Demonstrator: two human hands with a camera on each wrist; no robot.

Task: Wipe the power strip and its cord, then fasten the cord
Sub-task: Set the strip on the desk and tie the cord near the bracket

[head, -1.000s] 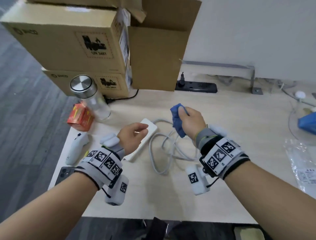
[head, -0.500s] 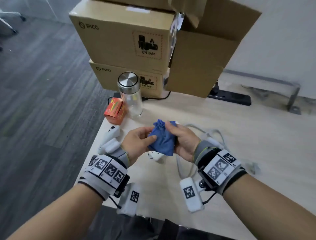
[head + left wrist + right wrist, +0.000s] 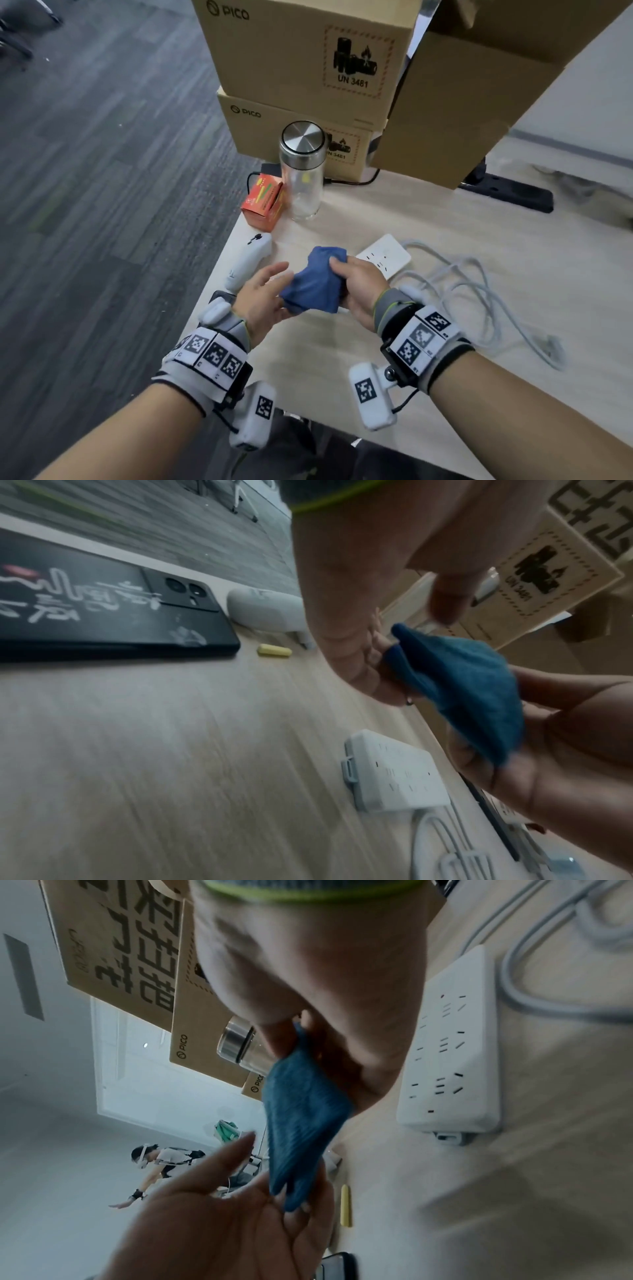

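The white power strip (image 3: 387, 257) lies flat on the wooden table (image 3: 445, 359), sockets up, and shows again in the wrist views (image 3: 394, 772) (image 3: 452, 1056). Its grey cord (image 3: 462, 284) sprawls in loose loops to the right, ending in a plug (image 3: 551, 349). My right hand (image 3: 342, 270) grips a bunched blue cloth (image 3: 315, 287) above the table, just in front of the strip. My left hand (image 3: 274, 284) is spread, its fingers touching the cloth's lower end (image 3: 291, 1191) and its thumb (image 3: 448, 601) apart from it. Neither hand touches the strip or cord.
Stacked cardboard boxes (image 3: 308, 68) stand at the back. Left of the strip are a glass bottle with a steel lid (image 3: 303, 171), an orange carton (image 3: 263, 202), a white controller (image 3: 246, 263), a black phone (image 3: 103, 610) and a small yellow piece (image 3: 274, 650). A black power strip (image 3: 507, 192) lies behind.
My left hand left the power strip and came to the cloth; its fingers, pinching half a second ago, are now spread. The right hand brought the cloth down and left, over the strip's near end.
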